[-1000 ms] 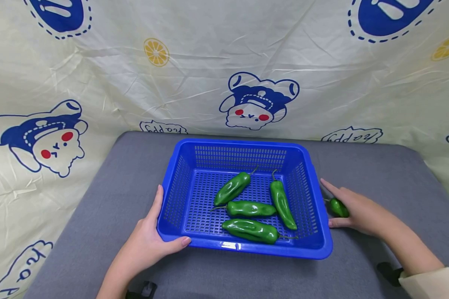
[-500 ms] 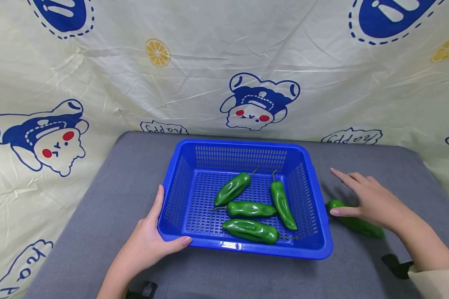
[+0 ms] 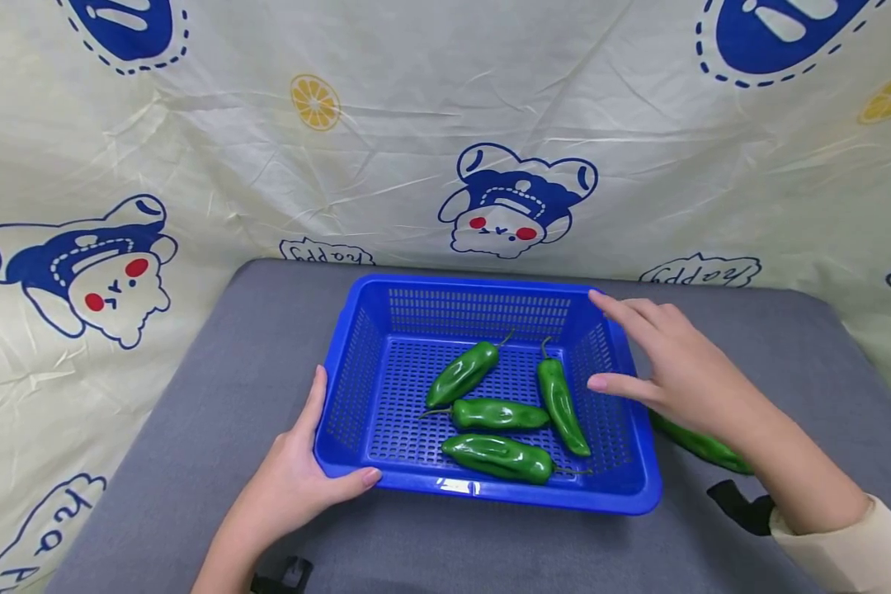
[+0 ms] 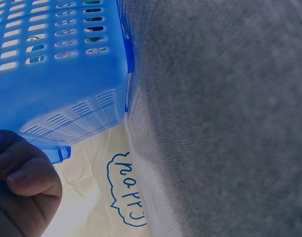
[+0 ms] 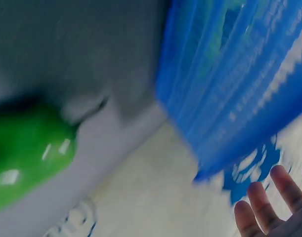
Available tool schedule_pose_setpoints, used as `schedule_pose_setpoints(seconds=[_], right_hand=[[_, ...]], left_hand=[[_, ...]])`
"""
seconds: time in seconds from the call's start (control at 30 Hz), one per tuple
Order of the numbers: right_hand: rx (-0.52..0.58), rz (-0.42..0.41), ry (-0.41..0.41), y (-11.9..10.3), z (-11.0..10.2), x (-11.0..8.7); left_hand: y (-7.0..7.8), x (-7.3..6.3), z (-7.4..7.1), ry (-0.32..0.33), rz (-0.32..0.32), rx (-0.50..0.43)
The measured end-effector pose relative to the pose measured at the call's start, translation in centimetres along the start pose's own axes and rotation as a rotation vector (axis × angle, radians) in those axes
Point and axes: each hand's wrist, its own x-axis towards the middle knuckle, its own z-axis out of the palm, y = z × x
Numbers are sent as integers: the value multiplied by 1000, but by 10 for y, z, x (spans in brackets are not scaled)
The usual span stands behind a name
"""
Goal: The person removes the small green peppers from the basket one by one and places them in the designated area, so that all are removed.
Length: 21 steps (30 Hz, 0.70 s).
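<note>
A blue plastic basket [image 3: 483, 285] with slotted walls stands in the middle of the table, with several green peppers [image 3: 499, 415] lying in it. My left hand [image 3: 300, 466] grips its near left corner, thumb on the front rim and fingers along the left side; bent fingers show under the rim in the left wrist view. Above the basket's right rim is my right hand [image 3: 676, 359], its fingers spread and holding nothing. One more green pepper [image 3: 701, 447] lies on the table right of the basket, partly hidden under the right forearm. The right wrist view shows this pepper [image 5: 29, 153] with its stem.
Grey cloth covers the table [image 3: 260, 330]. A cream curtain [image 3: 386, 181] with blue cartoon prints hangs behind and to the sides. Black straps [image 3: 742, 507] are seen under the wrists.
My right hand first covered the pepper on the table, then let go of it, leaving it right of the basket. It has since moved up and left over the basket rim. The left hand stays put.
</note>
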Motion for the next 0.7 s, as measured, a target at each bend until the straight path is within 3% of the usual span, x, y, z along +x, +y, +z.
schedule_pose_setpoints(seconds=[0.2,0.43,0.7], right_hand=[[-21,-122,-61,-30,24,4],[-62,-154,-167,-39,47,5],[-153,-189,-216,-46,59,6]], left_hand=[[-1,1,0,6,10,0],[0,1,1,-1,2,-4],[-1,1,0,2,2,-11]])
